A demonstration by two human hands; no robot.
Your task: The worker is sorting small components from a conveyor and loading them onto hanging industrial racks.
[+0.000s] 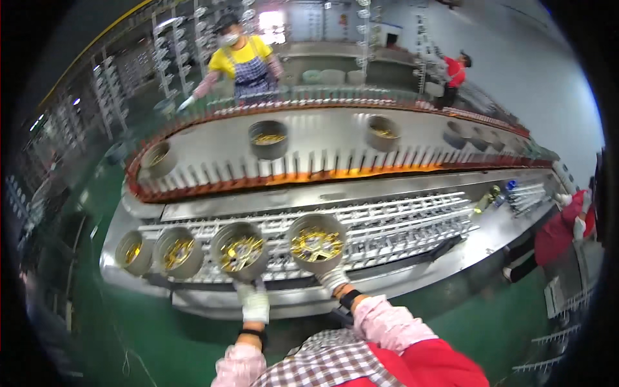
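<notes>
My left hand (254, 300), in a white glove, grips the near side of a round metal tin (240, 250) full of small gold-coloured parts. Beside it, my gloved right hand (334, 278) holds the near rim of a second tin (316, 242) with the same gold parts. Both tins rest on the slotted metal rack (412, 222) of a long conveyor machine. Two more tins (176, 251) (133, 251) with gold parts stand to the left on the same rack.
Behind the rack runs an orange-edged belt (335, 173) of upright holders, with further tins (268, 138) (383, 132) on the steel deck beyond. A person in yellow stands across the machine, another in red at far right, and a red-sleeved co-worker at the right edge. Green floor below.
</notes>
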